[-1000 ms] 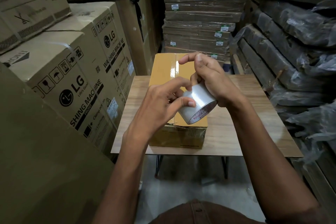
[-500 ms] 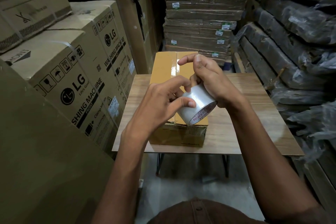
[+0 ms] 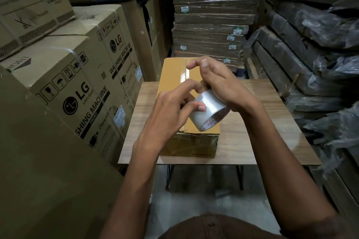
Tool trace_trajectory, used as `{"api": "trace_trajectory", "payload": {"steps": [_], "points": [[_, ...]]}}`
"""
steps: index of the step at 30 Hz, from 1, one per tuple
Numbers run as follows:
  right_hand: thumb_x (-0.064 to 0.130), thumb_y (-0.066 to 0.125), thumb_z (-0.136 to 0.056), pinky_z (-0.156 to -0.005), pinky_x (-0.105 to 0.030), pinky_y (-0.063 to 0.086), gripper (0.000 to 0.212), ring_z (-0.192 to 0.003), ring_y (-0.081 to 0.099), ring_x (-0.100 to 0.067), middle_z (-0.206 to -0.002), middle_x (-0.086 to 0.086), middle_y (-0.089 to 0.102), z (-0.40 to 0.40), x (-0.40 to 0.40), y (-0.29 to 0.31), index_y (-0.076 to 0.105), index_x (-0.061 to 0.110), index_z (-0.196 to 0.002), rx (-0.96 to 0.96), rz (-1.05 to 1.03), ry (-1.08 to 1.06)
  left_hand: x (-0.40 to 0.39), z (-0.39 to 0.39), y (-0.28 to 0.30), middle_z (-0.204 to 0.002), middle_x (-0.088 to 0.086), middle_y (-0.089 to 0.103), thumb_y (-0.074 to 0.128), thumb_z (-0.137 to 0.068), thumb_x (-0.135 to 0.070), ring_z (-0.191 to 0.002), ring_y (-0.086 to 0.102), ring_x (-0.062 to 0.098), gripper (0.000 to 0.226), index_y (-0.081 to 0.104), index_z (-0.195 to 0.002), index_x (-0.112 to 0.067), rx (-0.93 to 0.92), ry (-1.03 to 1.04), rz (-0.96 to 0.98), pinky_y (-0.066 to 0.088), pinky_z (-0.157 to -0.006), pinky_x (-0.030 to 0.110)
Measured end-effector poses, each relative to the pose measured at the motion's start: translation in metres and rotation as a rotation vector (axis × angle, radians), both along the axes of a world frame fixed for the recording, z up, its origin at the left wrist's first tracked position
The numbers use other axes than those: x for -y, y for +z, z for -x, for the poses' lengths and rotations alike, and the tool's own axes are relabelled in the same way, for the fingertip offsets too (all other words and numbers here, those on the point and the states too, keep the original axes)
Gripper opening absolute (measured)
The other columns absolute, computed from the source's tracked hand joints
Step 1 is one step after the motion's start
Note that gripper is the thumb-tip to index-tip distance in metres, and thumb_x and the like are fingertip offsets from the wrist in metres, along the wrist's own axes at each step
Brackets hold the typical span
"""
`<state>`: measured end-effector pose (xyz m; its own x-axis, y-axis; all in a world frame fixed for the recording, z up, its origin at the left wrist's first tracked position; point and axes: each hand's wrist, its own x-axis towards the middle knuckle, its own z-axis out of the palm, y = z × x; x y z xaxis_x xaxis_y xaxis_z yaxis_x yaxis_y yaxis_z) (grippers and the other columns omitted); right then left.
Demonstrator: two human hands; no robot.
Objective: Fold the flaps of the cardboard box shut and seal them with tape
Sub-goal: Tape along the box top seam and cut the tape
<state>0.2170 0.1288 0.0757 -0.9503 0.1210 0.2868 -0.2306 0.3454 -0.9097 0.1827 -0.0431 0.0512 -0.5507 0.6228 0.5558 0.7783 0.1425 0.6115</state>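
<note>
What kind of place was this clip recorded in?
Most likely a warehouse or stockroom: stacked LG washing machine cartons on the left, a pile of flat wrapped packs behind the table, plastic-wrapped bundles on the right.

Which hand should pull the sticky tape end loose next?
Probably the left hand. Its thumb and fingertips already rest on the outer face of the clear tape roll, while the right hand grips the roll above the closed brown cardboard box.

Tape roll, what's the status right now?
Both hands grip the tape roll above the cardboard box. Flaps shut, a tape strip on its seam. Nothing in the way.
</note>
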Motion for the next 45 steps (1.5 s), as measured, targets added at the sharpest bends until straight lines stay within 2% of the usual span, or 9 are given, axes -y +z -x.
{"api": "trace_trajectory", "payload": {"steps": [9, 13, 16, 22, 27, 31, 37, 43, 45], "points": [[0.033, 0.031, -0.11, -0.047, -0.021, 0.039, 0.038, -0.051, 0.053, -0.01, -0.062, 0.0, 0.052, 0.0, -0.002, -0.002, 0.057, 0.01, -0.122, 0.005, 0.015, 0.029, 0.0, -0.001, 0.002, -0.073, -0.004, 0.058, 0.075, -0.087, -0.017, -0.069, 0.059, 0.021, 0.013, 0.063, -0.09, -0.014, -0.009, 0.014, 0.008, 0.05, -0.061, 0.035], [0.037, 0.031, -0.109, -0.049, -0.022, 0.04, 0.037, -0.055, 0.05, -0.009, -0.067, -0.006, 0.05, 0.0, -0.004, 0.0, 0.059, 0.015, -0.121, 0.062, 0.005, 0.046, 0.007, 0.0, 0.008, -0.074, -0.013, 0.063, 0.068, -0.094, -0.014, -0.068, 0.057, 0.006, 0.005, 0.064, -0.097, -0.017, 0.038, 0.003, 0.059, 0.038, -0.058, 0.019], [0.044, 0.031, -0.108, -0.053, -0.026, 0.042, 0.04, -0.061, 0.052, -0.017, -0.073, -0.013, 0.052, 0.001, -0.006, 0.002, 0.059, 0.021, -0.122, 0.125, -0.051, 0.102, 0.009, 0.002, 0.011, -0.069, -0.019, 0.06, 0.064, -0.095, -0.012, -0.064, 0.051, -0.001, 0.008, 0.062, -0.096, -0.02, 0.025, 0.012, 0.129, 0.036, -0.055, 0.025], [0.046, 0.034, -0.107, -0.06, -0.027, 0.05, 0.04, -0.07, 0.064, -0.015, -0.073, 0.007, 0.066, 0.006, -0.005, 0.003, 0.056, 0.021, -0.129, 0.223, -0.08, 0.176, 0.005, 0.01, 0.009, -0.069, -0.009, 0.058, 0.053, -0.096, -0.016, -0.071, 0.058, 0.023, 0.017, 0.053, -0.086, -0.03, 0.033, 0.015, 0.203, 0.055, -0.065, 0.049], [0.043, 0.033, -0.108, -0.058, -0.022, 0.047, 0.04, -0.063, 0.06, -0.008, -0.065, 0.01, 0.064, 0.003, -0.007, 0.004, 0.054, 0.018, -0.131, 0.232, -0.063, 0.14, -0.005, 0.005, 0.01, -0.069, 0.0, 0.054, 0.036, -0.086, -0.021, -0.07, 0.053, 0.033, 0.013, 0.047, -0.086, -0.027, -0.045, 0.045, 0.289, 0.047, -0.06, 0.049], [0.043, 0.034, -0.107, -0.053, -0.022, 0.046, 0.041, -0.058, 0.057, -0.007, -0.066, 0.008, 0.063, 0.0, -0.012, 0.001, 0.055, 0.017, -0.131, 0.256, 0.024, 0.075, -0.013, -0.005, 0.004, -0.075, -0.003, 0.049, 0.043, -0.094, -0.007, -0.074, 0.048, 0.031, 0.02, 0.036, -0.091, -0.026, -0.105, 0.165, 0.366, 0.03, -0.054, 0.038], [0.047, 0.038, -0.106, -0.056, -0.03, 0.045, 0.051, -0.06, 0.05, -0.016, -0.071, -0.012, 0.053, 0.002, -0.012, -0.012, 0.053, 0.007, -0.133, 0.312, 0.25, 0.016, -0.017, -0.003, -0.007, -0.125, -0.004, 0.047, 0.058, -0.09, -0.004, -0.11, 0.044, 0.015, 0.021, 0.05, -0.102, -0.02, -0.212, 0.147, 0.231, 0.047, -0.057, 0.036], [0.053, 0.035, -0.104, -0.051, -0.026, 0.045, 0.053, -0.056, 0.049, -0.014, -0.066, -0.005, 0.053, 0.001, 0.001, -0.022, 0.059, 0.012, -0.128, 0.432, 0.301, -0.004, -0.004, 0.0, -0.026, -0.099, -0.012, 0.054, 0.055, -0.088, -0.001, -0.098, 0.047, 0.012, 0.019, 0.051, -0.092, -0.019, -0.155, 0.068, 0.059, 0.049, -0.063, 0.046], [0.052, 0.033, -0.105, -0.048, -0.025, 0.044, 0.05, -0.051, 0.048, -0.012, -0.06, -0.001, 0.054, 0.001, 0.007, -0.024, 0.061, 0.015, -0.121, 0.455, 0.29, 0.004, 0.005, 0.004, -0.031, -0.103, -0.01, 0.06, 0.056, -0.09, -0.006, -0.097, 0.052, 0.013, 0.017, 0.056, -0.096, -0.021, -0.065, 0.033, 0.003, 0.051, -0.069, 0.042]]}}
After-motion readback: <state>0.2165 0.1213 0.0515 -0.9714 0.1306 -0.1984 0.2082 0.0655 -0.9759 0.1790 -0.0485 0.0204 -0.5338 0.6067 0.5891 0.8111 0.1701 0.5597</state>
